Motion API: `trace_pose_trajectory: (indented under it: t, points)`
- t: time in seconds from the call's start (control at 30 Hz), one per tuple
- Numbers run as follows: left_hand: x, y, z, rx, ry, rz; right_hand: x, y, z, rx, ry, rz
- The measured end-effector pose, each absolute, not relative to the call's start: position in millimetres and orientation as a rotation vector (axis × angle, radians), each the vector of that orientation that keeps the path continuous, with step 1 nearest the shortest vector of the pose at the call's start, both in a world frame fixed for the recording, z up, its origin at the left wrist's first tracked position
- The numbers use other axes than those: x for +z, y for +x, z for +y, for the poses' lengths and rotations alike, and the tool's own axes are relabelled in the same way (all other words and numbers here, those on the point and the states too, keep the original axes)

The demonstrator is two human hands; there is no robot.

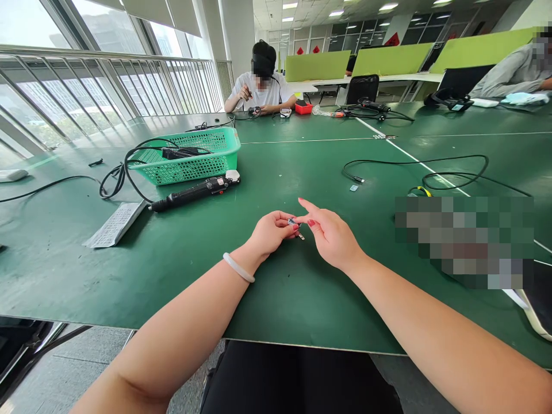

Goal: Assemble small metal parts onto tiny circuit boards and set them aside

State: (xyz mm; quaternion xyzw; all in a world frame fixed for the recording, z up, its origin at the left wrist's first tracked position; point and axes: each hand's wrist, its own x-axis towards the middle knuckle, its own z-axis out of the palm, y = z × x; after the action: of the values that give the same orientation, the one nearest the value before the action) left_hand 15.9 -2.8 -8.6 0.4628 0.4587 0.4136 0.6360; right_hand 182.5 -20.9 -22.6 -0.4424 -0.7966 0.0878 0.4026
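Over the table in front of me, my left hand [271,231] pinches a small electronic part [293,222] between thumb and fingers. The part looks dark and metallic, and a narrow light-coloured strip [301,236] sticks out below it. I cannot make out its exact kind. A white bracelet [238,268] circles my left wrist. My right hand [331,234] is close against it from the right, index finger stretched forward and another fingertip at the part. Its thumb stands apart from the fingers, and nothing seems gripped in it.
Left of my hands lie a black electric screwdriver [194,192], a green plastic basket [198,168] with a black device and cables, and a white printed packet [116,224]. To the right are a black cable [414,162], a small bluish piece [354,188] and a blurred-out area. A person [263,80] sits opposite.
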Motion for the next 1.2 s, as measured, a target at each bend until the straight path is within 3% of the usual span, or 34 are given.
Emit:
trace_pose_trajectory:
  t: [0.8, 1.2]
  points:
    - [-10.8, 16.3, -2.0, 0.938, 1.046, 1.02, -24.4, 182.1, -15.9, 0.003, -1.178, -1.991]
    - [-12.1, 16.5, -2.2, 0.923, 1.087, 0.993, -21.6, 182.5, -19.3, 0.447, -1.317, -1.726]
